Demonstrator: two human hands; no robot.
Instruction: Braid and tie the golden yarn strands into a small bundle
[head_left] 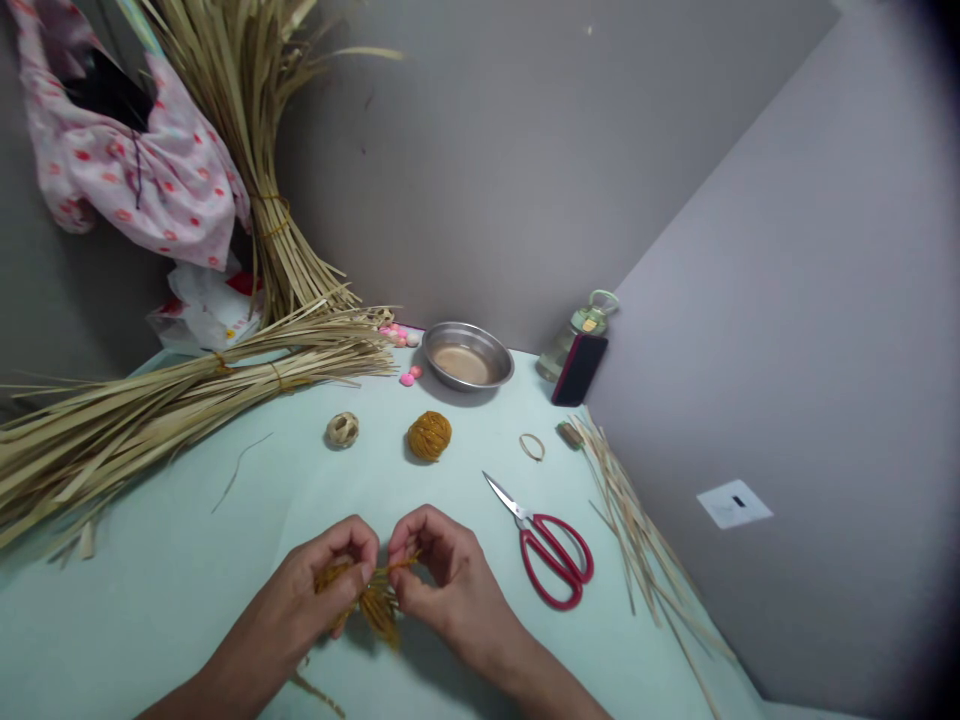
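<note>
Golden-brown yarn (379, 612) hangs in a gathered bunch between my two hands, over the front of the table. My left hand (330, 575) is closed round one part of the bunch, with yarn showing under the thumb. Thumb and forefinger of my right hand (439, 575) pinch a yarn strand at the top of the bunch, close beside the left fingertips. Beyond the hands lies a ball of matching yarn (429, 436). Red-handled scissors (551, 555) rest to the right of my right hand, blades pointing away and leftward.
A woven ball (343, 430), a thin ring (532, 447) and a small spool (570, 435) lie on the table. Behind stand a metal bowl (469, 357), a phone (580, 368) and a bottle (559, 350). Dried straw bundles (202, 385) fill the left; loose strips (637, 530) lie right.
</note>
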